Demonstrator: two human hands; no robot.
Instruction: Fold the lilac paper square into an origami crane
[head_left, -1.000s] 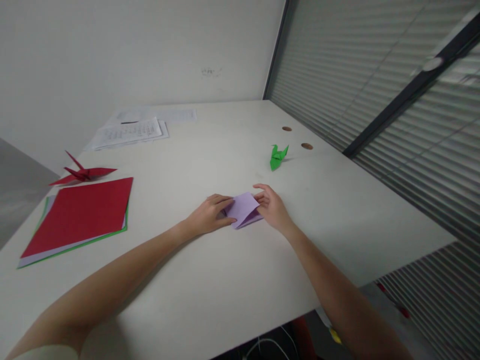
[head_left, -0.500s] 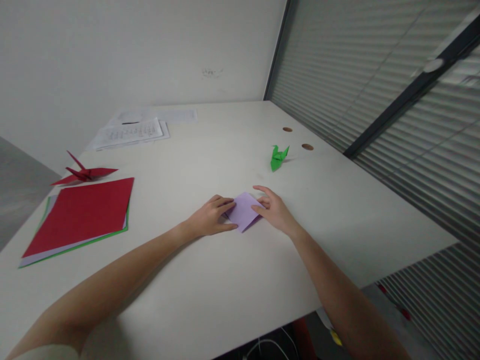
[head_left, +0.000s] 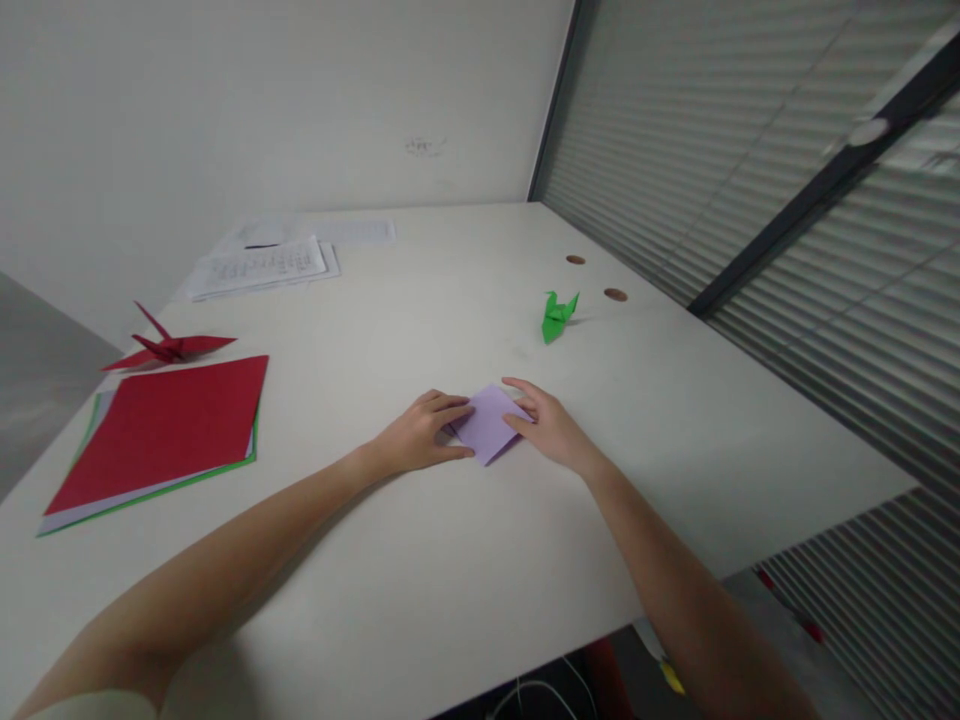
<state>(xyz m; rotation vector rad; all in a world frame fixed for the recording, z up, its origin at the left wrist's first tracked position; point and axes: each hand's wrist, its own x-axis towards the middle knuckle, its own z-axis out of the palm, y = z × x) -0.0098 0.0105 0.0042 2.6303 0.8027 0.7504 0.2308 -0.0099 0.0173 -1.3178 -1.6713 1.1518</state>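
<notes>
A folded square of purple origami paper lies diamond-wise on the table in front of me, its lower right edge slightly lifted. My left hand holds its left corner, fingertips on top and thumb by the lower left edge. At the right corner, my right hand pinches the paper with the thumb on top and other fingers partly hidden behind it. The right index finger reaches out past the upper right edge. Beyond the hands stands a small green paper crane.
A red paper crane sits at the left, behind a stack of red, purple and green paper sheets. Written papers lie at the back left of the white table. Two round holes are near the blinds.
My right index finger has come down slightly toward the paper. The paper and my left hand have hardly moved.
</notes>
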